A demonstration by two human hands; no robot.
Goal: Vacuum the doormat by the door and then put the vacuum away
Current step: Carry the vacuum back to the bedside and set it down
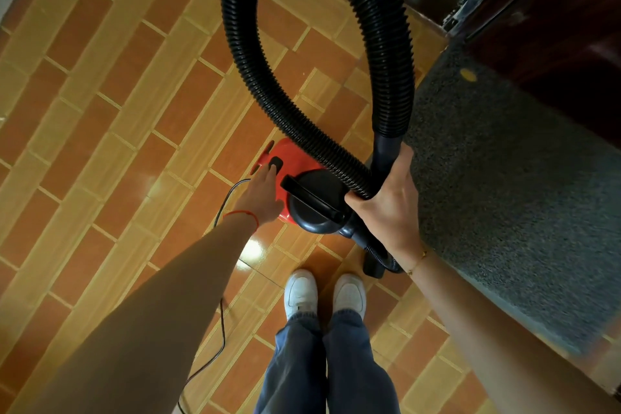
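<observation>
A small red vacuum (293, 158) with a black top and carry handle (311, 200) stands on the tiled floor in front of my feet. My left hand (260, 193) reaches down to it, straight fingers touching the black button (276, 163) on the red body. My right hand (391, 202) grips the black hose end tube, with a pass of the ribbed hose (389, 44) under its fingers too. The hose loops high above the vacuum. The grey speckled doormat (504, 185) lies to the right, along a dark wooden door (571, 27).
A thin black power cord (221, 323) trails from the vacuum across the orange and tan tiles, passing under my left arm. A black nozzle (373, 265) sits on the floor near my white shoes (324, 294). A pale wall with dark skirting stands at the top right.
</observation>
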